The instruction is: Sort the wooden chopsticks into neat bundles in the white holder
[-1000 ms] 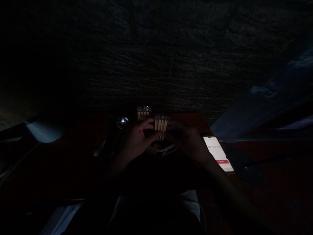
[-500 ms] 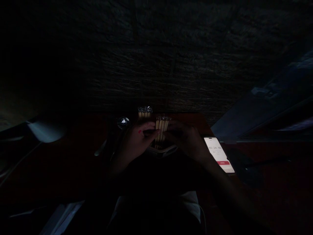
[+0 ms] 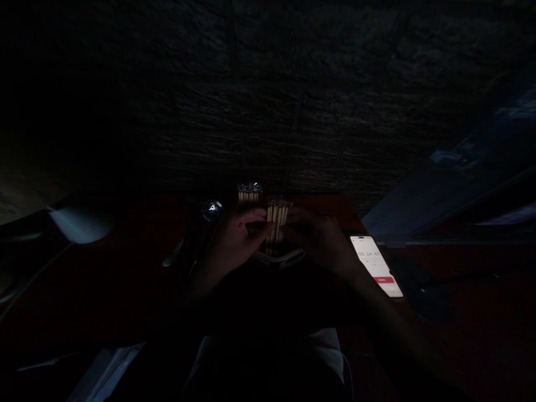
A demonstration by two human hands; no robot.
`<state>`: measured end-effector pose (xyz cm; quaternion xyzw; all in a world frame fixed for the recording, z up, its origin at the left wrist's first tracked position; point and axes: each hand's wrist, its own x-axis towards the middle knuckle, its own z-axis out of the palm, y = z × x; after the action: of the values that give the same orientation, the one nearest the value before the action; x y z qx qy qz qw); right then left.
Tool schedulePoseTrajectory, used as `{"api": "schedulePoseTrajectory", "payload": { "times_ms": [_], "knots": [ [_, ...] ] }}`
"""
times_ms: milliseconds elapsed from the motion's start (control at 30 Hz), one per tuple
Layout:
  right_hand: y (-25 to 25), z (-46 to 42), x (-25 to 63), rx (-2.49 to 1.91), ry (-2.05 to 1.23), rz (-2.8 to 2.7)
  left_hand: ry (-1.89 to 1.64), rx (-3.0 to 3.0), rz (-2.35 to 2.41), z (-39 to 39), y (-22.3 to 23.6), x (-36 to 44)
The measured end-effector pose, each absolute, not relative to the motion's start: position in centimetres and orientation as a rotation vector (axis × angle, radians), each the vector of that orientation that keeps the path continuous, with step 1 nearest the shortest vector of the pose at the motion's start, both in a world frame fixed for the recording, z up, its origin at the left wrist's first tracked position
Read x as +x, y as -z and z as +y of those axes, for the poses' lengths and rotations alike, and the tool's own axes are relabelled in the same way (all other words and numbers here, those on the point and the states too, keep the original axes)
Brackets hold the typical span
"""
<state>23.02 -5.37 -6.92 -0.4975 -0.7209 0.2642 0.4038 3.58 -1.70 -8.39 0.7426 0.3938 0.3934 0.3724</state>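
Note:
The scene is very dark. My left hand and my right hand meet around an upright bundle of pale wooden sticks, fingers curled against its sides. The sticks stand over a shallow light dish on a dark red table. A second, smaller bundle of sticks stands just behind, to the left.
A lit phone showing a timer lies right of my right hand. A shiny round metal object sits left of the bundles, with a pale handle below it. A rough dark wall rises behind. A pale object lies at far left.
The hands and the bundle stay almost still; the view has shifted slightly. The phone's timer has run on.

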Motion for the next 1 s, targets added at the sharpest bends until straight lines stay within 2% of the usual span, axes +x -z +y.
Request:
{"api": "schedulePoseTrajectory", "payload": {
  "times_ms": [1000],
  "knots": [
    [6.79, -5.36, 22.96, -1.262, -0.687, -1.813, -0.957, 1.863, 1.05, -1.64, 8.31, 3.87]
  ]
}}
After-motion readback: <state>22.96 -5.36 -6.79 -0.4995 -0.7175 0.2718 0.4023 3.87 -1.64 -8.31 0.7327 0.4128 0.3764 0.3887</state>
